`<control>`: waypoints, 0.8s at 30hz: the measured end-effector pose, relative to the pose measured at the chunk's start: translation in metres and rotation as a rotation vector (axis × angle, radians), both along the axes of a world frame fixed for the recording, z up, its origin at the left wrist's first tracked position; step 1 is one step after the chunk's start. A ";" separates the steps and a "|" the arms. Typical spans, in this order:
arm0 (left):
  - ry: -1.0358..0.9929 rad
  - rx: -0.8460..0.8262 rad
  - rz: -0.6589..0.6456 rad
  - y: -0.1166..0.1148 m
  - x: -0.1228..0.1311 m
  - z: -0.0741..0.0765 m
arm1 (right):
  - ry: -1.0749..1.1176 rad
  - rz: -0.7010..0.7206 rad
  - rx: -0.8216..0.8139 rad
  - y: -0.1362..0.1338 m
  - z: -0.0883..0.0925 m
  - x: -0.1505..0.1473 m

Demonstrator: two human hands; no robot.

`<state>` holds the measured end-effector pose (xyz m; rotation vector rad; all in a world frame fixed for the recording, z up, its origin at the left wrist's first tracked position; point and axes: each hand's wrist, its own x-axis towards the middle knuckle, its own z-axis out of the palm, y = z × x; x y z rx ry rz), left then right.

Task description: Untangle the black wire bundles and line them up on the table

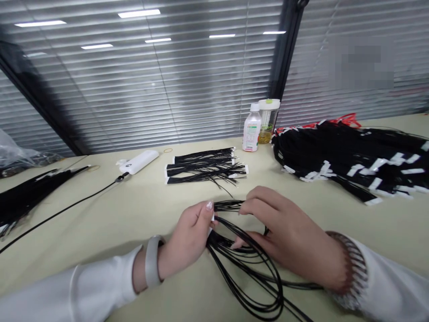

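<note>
My left hand (191, 232) is closed, its thumb pressing on a bundle of black wires (248, 295) near white connectors (212, 217). From there the wires bow out in large loops over the table, towards me and to the right. My right hand (284, 228) curls round the upper strands, with a gap between its thumb and fingers. Its fingertips touch the wires just right of my left hand, and part of the bundle passes behind it. Beyond my hands lie several short black wire bundles (201, 170) with white connectors.
A large heap of black wire harnesses (321, 147) lies at the right. At the back stand a bottle (252, 129) and a lidded cup (268, 118). To the left are a white device (140, 162) with a black cable (73, 201) and more dark wires (30, 192).
</note>
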<state>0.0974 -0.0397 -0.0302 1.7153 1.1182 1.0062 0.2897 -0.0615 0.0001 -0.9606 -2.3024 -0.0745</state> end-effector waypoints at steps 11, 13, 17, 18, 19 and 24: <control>-0.020 -0.008 0.149 0.002 -0.001 0.000 | -0.121 -0.013 -0.426 -0.015 0.017 0.000; -0.013 -0.011 0.164 0.002 -0.001 -0.001 | -0.186 -0.052 -0.500 -0.012 0.016 0.000; -0.009 0.012 0.167 0.001 -0.001 -0.002 | -0.185 0.002 -0.565 -0.008 0.014 0.000; -0.009 0.017 0.161 0.001 -0.001 -0.002 | -0.159 0.044 -0.581 -0.008 0.013 -0.001; -0.007 0.021 0.151 0.000 -0.001 -0.002 | -0.130 0.083 -0.598 -0.008 0.012 -0.002; 0.009 0.037 0.103 -0.002 -0.001 -0.003 | -0.009 0.178 -0.656 -0.008 0.002 -0.009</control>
